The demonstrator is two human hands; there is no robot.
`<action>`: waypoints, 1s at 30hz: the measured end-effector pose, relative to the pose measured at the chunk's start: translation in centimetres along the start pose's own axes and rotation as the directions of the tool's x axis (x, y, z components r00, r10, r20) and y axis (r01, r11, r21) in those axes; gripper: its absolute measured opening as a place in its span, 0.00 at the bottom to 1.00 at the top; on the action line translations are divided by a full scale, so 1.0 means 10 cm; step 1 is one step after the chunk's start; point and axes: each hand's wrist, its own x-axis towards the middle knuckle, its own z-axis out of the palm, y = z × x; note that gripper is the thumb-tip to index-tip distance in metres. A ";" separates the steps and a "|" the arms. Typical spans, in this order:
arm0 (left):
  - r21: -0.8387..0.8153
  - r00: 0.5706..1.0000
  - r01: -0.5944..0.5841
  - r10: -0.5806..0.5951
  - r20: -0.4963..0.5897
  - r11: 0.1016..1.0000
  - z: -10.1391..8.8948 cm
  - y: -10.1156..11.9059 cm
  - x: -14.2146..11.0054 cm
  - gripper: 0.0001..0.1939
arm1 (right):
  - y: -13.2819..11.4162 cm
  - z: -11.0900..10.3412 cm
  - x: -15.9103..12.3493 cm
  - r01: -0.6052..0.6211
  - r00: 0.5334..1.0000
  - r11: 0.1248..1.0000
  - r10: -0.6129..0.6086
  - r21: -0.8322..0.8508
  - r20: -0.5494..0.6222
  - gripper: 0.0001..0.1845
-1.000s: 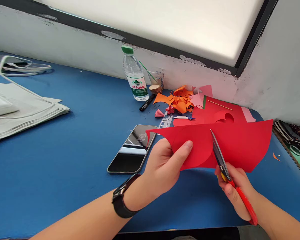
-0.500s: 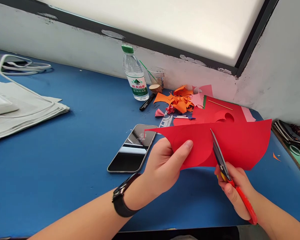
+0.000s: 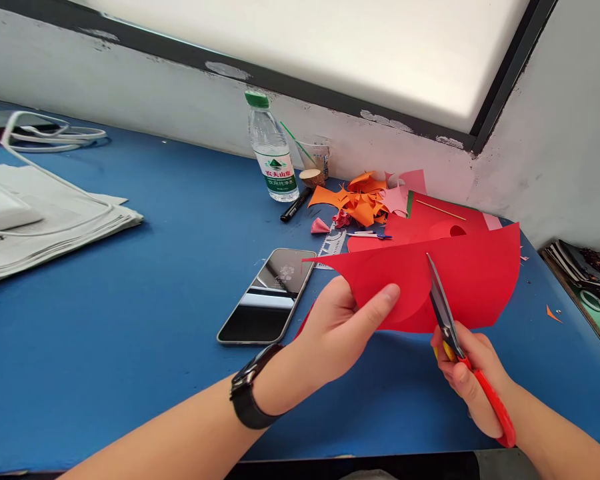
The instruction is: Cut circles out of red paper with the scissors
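My left hand [image 3: 337, 330] pinches a large red paper sheet [image 3: 475, 273] at its lower left part, thumb on top, and holds it above the blue table [image 3: 155, 267]. My right hand [image 3: 473, 380] grips red-handled scissors [image 3: 447, 327]. Their blades sit in a curved cut in the sheet, just right of my left thumb. A black watch is on my left wrist.
A phone [image 3: 267, 297] lies face up left of my hands. Behind are a water bottle [image 3: 273, 150], a black marker [image 3: 295, 205], a plastic cup [image 3: 315, 157], orange and pink paper scraps [image 3: 363, 200], a ruler [image 3: 333, 243] and more red sheets [image 3: 445, 217]. Newspapers [image 3: 45, 220] with a cable lie far left.
The red sheet has turned counter-clockwise in my left hand; its right corner rose and drew in. The scissors stay in the cut, shifted slightly right.
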 end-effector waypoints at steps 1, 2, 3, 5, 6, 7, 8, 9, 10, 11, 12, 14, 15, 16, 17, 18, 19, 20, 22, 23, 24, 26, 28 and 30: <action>0.021 1.000 -0.011 0.011 0.028 1.000 0.00 0.00 0.01 0.11 | 0.00 -0.01 0.00 -0.002 1.000 1.000 0.002 0.004 0.011 0.41; 0.039 0.999 -0.024 0.023 0.049 0.999 0.01 -0.01 0.01 0.09 | 0.00 -0.02 0.00 -0.004 1.000 1.000 0.004 0.007 0.023 0.41; 0.052 0.998 -0.034 0.031 0.063 0.998 0.01 -0.01 0.02 0.09 | 0.00 -0.02 0.00 -0.007 0.999 1.000 0.007 0.011 0.032 0.41; 0.067 0.997 -0.047 0.043 0.068 0.997 0.01 -0.03 0.02 0.08 | -0.02 -0.04 0.00 -0.017 0.999 1.000 0.016 0.024 0.041 0.39; 0.070 0.997 -0.051 0.046 0.065 0.996 0.01 -0.03 0.02 0.08 | -0.02 -0.05 0.00 -0.020 0.999 0.999 0.019 0.032 0.041 0.38; 0.071 0.997 -0.055 0.051 0.061 0.996 0.01 -0.04 0.02 0.08 | -0.03 -0.05 0.00 -0.021 0.999 0.999 0.020 0.039 0.041 0.36; 0.071 0.997 -0.062 0.058 0.054 0.996 0.00 -0.05 0.02 0.09 | -0.04 -0.06 -0.01 -0.021 0.999 0.999 0.019 0.043 0.043 0.34; 0.071 0.997 -0.070 0.066 0.050 0.995 0.00 -0.05 0.02 0.09 | -0.04 -0.07 -0.01 -0.024 0.999 0.999 0.022 0.043 0.048 0.33; 0.073 0.996 -0.077 0.074 0.047 0.994 -0.01 -0.05 0.01 0.09 | -0.03 -0.08 -0.01 -0.034 0.998 0.999 0.032 0.041 0.058 0.33; 0.075 0.996 -0.082 0.079 0.043 0.994 -0.01 -0.05 0.01 0.09 | -0.01 -0.10 -0.01 -0.052 0.996 0.998 0.049 0.039 0.073 0.34; 0.077 0.996 -0.084 0.081 0.033 0.994 -0.01 -0.05 0.01 0.10 | 0.01 -0.11 -0.01 -0.074 0.994 0.997 0.070 0.039 0.089 0.35; 0.080 0.997 -0.081 0.081 0.008 0.993 0.00 -0.04 0.01 0.10 | 0.05 -0.14 0.00 -0.108 0.987 0.993 0.102 0.046 0.121 0.38; 0.082 0.997 -0.078 0.079 -0.002 0.994 0.01 -0.03 0.01 0.10 | 0.08 -0.15 0.01 -0.115 0.985 0.992 0.107 0.050 0.136 0.38; 0.085 0.997 -0.075 0.076 -0.006 0.994 0.01 -0.02 0.01 0.10 | 0.09 -0.16 0.02 -0.116 0.983 0.992 0.107 0.054 0.148 0.38; 0.090 0.997 -0.074 0.074 -0.005 0.993 0.02 -0.01 0.01 0.10 | 0.10 -0.17 0.02 -0.117 0.982 0.992 0.107 0.055 0.156 0.38; 0.098 0.997 -0.072 0.072 0.002 0.993 0.02 0.00 0.02 0.11 | 0.11 -0.17 0.03 -0.119 0.981 0.991 0.109 0.056 0.162 0.38; 0.108 0.997 -0.071 0.071 0.010 0.992 0.03 0.01 0.02 0.12 | 0.10 -0.16 0.03 -0.121 0.981 0.991 0.110 0.056 0.162 0.38; 0.118 0.997 -0.071 0.069 0.019 0.991 0.03 0.02 0.02 0.13 | 0.09 -0.15 0.02 -0.121 0.982 0.991 0.111 0.056 0.155 0.39; 0.132 0.997 -0.072 0.069 0.029 0.989 0.04 0.04 0.03 0.14 | 0.06 -0.12 0.01 -0.113 0.987 0.992 0.106 0.054 0.122 0.40; 0.139 0.997 -0.074 0.070 0.031 0.988 0.04 0.04 0.03 0.14 | 0.04 -0.10 0.01 -0.105 0.990 0.993 0.099 0.052 0.101 0.40; 0.148 0.997 -0.076 0.072 0.031 0.986 0.04 0.05 0.03 0.14 | 0.03 -0.08 0.01 -0.097 0.992 0.994 0.093 0.049 0.083 0.41; 0.175 0.997 -0.081 0.077 0.025 0.981 0.04 0.05 0.03 0.14 | 0.02 -0.06 0.00 -0.088 0.995 0.995 0.086 0.043 0.060 0.42; 0.202 0.996 -0.087 0.084 0.021 0.975 0.03 0.04 0.02 0.15 | 0.02 -0.05 0.00 -0.088 0.995 0.995 0.086 0.039 0.049 0.42; 0.216 0.996 -0.087 0.083 0.027 0.973 0.04 0.04 0.02 0.15 | 0.03 -0.04 0.01 -0.088 0.995 0.995 0.086 0.037 0.041 0.42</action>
